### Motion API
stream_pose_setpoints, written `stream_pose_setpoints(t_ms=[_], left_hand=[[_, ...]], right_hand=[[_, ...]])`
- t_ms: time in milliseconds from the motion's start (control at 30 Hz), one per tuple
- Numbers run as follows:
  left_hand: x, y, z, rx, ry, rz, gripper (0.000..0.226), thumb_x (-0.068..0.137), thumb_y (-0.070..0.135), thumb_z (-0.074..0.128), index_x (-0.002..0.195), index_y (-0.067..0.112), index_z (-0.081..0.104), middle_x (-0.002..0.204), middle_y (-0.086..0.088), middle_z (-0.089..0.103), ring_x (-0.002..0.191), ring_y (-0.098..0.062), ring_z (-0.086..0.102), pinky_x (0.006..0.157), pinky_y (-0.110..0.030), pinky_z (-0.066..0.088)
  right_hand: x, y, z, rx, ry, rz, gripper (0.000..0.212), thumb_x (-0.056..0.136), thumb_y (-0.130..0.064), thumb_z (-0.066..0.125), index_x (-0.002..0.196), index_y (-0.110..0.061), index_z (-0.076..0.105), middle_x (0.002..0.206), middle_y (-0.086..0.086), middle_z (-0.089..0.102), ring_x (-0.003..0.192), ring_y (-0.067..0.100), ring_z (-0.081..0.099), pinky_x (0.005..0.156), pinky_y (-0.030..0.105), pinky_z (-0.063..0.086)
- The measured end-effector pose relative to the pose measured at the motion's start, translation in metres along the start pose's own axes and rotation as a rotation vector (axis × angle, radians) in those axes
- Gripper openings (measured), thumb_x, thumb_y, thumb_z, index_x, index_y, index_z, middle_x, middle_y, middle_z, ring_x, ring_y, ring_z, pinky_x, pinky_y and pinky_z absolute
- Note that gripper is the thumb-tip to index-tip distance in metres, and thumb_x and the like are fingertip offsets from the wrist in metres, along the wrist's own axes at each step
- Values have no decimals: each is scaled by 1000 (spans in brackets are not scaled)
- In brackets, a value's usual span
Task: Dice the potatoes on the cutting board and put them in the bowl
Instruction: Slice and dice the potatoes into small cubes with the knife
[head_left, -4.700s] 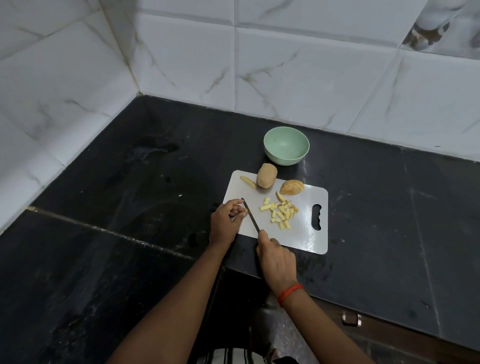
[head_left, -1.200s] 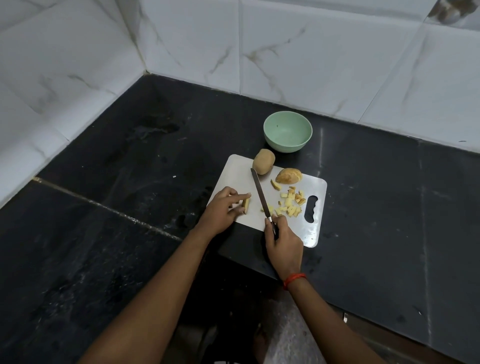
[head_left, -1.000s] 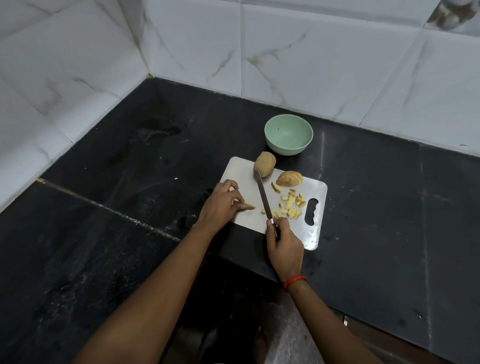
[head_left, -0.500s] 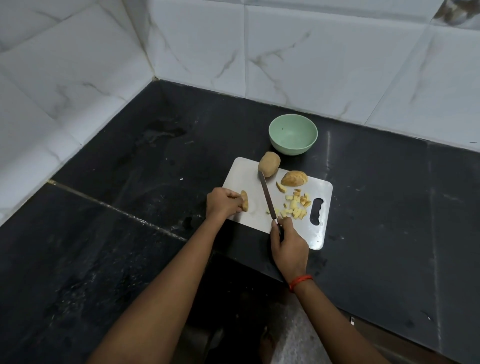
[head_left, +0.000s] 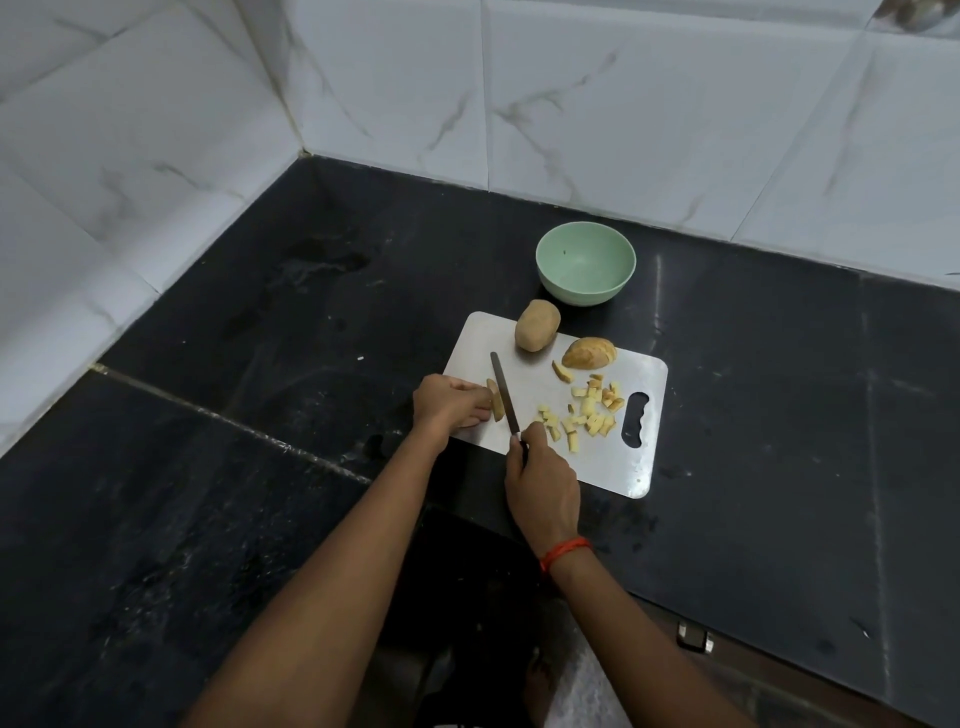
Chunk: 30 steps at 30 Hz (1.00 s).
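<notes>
Our left hand (head_left: 451, 402) pinches a potato slice (head_left: 497, 404) on the cutting board (head_left: 475, 345). Our right hand (head_left: 543, 483) grips the knife (head_left: 504, 389), blade just beside the slice. Diced pieces (head_left: 587, 415) lie right of it. The bowl (head_left: 585, 264) stands behind the board on the bench (head_left: 779, 415).

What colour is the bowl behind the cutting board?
The bowl is pale mint green inside and out; the head view shows it clearly.

You have only one view, the head camera. It looks forward and down, quite near, at the cutting board (head_left: 608, 462) on the dark counter (head_left: 260, 519) in the tiled corner.
</notes>
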<state>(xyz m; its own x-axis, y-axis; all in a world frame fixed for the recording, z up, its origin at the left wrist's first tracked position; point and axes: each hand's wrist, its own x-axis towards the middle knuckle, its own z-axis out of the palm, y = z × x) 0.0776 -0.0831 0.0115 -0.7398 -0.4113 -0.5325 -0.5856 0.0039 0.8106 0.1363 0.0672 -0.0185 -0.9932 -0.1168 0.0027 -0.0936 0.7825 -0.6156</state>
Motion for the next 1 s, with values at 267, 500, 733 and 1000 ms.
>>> stream_pose_setpoints(t_ms=[267, 500, 733, 1000], left_hand=[[1, 0, 1, 81, 24, 48, 12, 84, 8, 81, 92, 1, 76, 79, -12, 76, 70, -19, 76, 68, -27, 63], [5, -3, 5, 213, 68, 108, 14, 83, 7, 78, 75, 18, 74, 75, -6, 76, 71, -16, 76, 77, -36, 64], [10, -3, 1, 238, 20, 113, 10, 84, 7, 78, 80, 16, 75, 77, -7, 77, 74, -16, 76, 81, -36, 63], [9, -2, 0, 263, 10, 163, 9, 85, 17, 81, 87, 9, 78, 76, -5, 77, 71, -14, 75, 73, -31, 63]], right_hand=[[-1, 3, 1, -48, 18, -38, 16, 105, -31, 41, 96, -17, 43, 63, -2, 52, 52, 25, 55, 46, 29, 33], [-4, 4, -2, -39, 22, -66, 18, 104, -27, 45, 90, -21, 34, 60, -7, 42, 47, 23, 48, 43, 27, 21], [8, -2, 1, -85, -12, -68, 12, 104, -25, 41, 99, -15, 44, 63, -1, 49, 50, 23, 47, 45, 29, 26], [39, -17, 15, -223, -36, -134, 21, 102, -18, 40, 122, -15, 47, 77, 6, 65, 61, 28, 62, 49, 31, 35]])
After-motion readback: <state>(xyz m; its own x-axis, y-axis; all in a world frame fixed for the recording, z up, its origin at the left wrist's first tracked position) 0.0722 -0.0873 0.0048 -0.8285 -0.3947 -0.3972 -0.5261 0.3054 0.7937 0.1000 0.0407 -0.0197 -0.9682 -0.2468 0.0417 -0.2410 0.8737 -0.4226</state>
